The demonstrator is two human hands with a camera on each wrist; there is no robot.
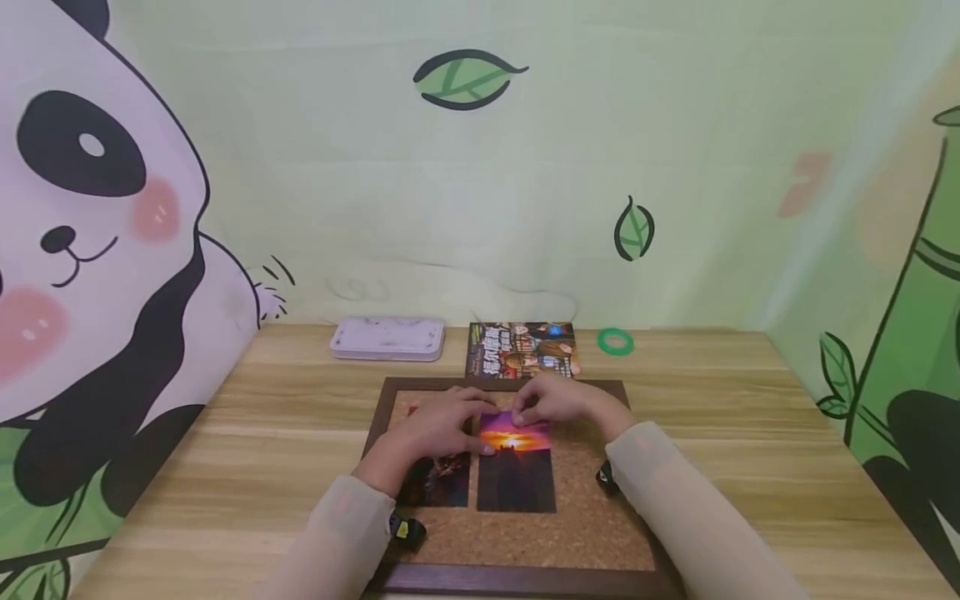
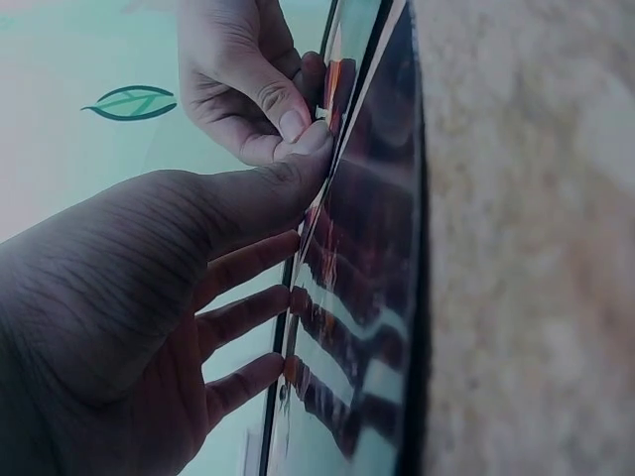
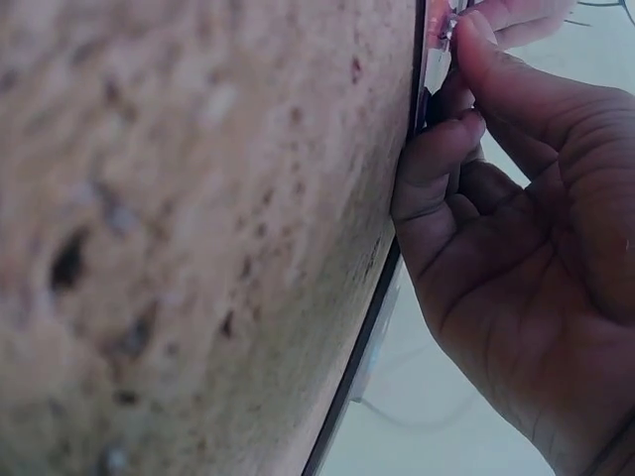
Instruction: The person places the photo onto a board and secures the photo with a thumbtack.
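Note:
A sunset photo (image 1: pixel 517 483) in purple, orange and black lies upright on a cork board (image 1: pixel 592 529) with a dark wooden frame. My left hand (image 1: pixel 444 421) spreads over its upper left edge, thumb and fingers extended against the photos. At the top of the sunset photo my right hand (image 1: pixel 558 400) pinches a small clear pushpin (image 3: pixel 451 22) between thumb and fingers. The left thumb tip meets those fingertips in the left wrist view. A second dark photo (image 1: pixel 446 487) lies just left, partly hidden under my left hand and wrist.
Behind the board stand a white tin case (image 1: pixel 387 338), a comic-style booklet (image 1: pixel 521 348) touching the frame's far edge, and a green tape ring (image 1: pixel 616 341). A panda-print cloth (image 1: pixel 337 167) hangs at the back of the wooden table (image 1: pixel 277 433).

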